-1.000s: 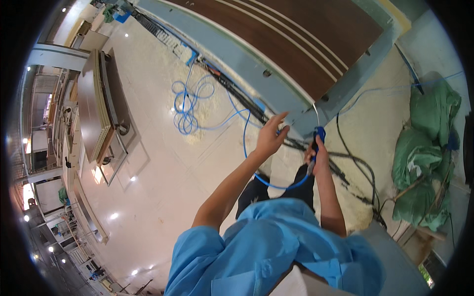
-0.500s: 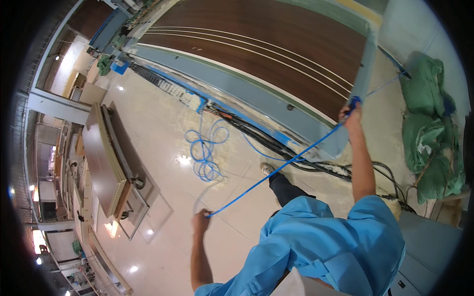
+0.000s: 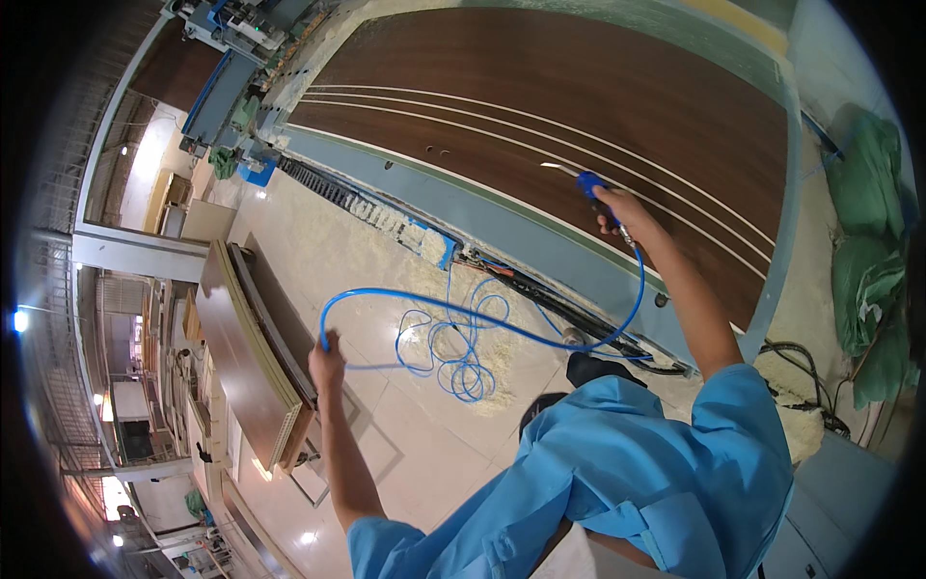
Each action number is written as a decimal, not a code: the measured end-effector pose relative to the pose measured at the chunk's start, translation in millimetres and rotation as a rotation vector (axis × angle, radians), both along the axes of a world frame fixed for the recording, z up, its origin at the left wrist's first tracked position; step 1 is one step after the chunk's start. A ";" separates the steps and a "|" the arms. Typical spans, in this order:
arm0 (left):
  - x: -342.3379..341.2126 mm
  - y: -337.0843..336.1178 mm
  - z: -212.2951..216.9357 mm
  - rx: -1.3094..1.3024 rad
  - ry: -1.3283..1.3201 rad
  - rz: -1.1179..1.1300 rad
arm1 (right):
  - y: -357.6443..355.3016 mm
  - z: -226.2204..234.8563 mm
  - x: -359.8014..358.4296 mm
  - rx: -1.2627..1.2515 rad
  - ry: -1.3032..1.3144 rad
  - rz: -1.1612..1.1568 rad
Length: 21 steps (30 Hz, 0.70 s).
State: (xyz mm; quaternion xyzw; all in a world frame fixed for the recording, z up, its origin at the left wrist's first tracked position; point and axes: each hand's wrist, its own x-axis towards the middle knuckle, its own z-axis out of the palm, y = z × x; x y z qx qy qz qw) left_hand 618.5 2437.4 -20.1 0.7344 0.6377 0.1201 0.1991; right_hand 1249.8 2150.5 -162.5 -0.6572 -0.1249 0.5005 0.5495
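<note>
My right hand [image 3: 622,214] is wrapped round a blue air blow gun [image 3: 590,183], held above a dark brown wood-grain panel [image 3: 540,106] with pale lines along it. The gun's thin nozzle points left over the panel. From its handle a blue air hose [image 3: 482,316] curves down, then arches across to my left hand [image 3: 326,362], which is closed on it at the left. More of the hose lies in loose loops [image 3: 463,372] on the floor between my arms. The panel rests on a grey-blue machine bed [image 3: 434,198].
Black cables [image 3: 540,309] and a cable chain [image 3: 333,193] run along the machine's near side, with pale dust around them. Stacked boards on a trolley [image 3: 246,357] stand at the left. Green sacks [image 3: 863,251] lean at the far right. A white post [image 3: 135,253] rises at far left.
My right hand has swung left with the blow gun, from the panel's right end to over the panel. My left hand has moved left and up, and the taut hose now hangs in a curve.
</note>
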 end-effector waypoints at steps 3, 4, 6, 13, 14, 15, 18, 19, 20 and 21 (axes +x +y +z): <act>78.3 38.5 -17.6 0.211 0.116 -0.379 | 60.4 13.2 -2.6 -0.015 -0.024 0.081; 96.9 48.9 -23.7 0.135 0.070 -0.401 | 76.5 14.2 -2.4 -0.054 -0.016 0.070; 132.1 74.1 -37.8 0.129 0.110 -0.484 | 102.6 11.8 -3.4 -0.035 -0.103 0.082; 220.9 206.3 -74.5 0.005 0.040 -0.672 | 222.6 -12.0 7.2 0.016 -0.075 -0.112; 234.2 230.4 -76.0 -0.050 0.029 -0.672 | 245.1 -14.1 17.0 0.045 -0.080 -0.280; 251.7 254.5 -79.5 0.023 0.026 -0.712 | 270.6 -14.2 32.6 0.094 -0.057 -0.464; 312.6 342.9 -85.9 0.005 -0.011 -0.789 | 335.8 -12.4 63.1 0.050 0.060 -0.881; 337.8 368.2 -92.0 0.026 -0.035 -0.825 | 352.9 -10.8 66.3 0.097 0.044 -0.843; 352.0 385.2 -99.2 -0.002 -0.027 -0.843 | 366.8 -6.3 73.8 0.091 0.057 -0.616; 365.6 400.0 -105.3 0.068 -0.039 -0.936 | 375.8 -2.8 75.4 0.005 0.081 -0.443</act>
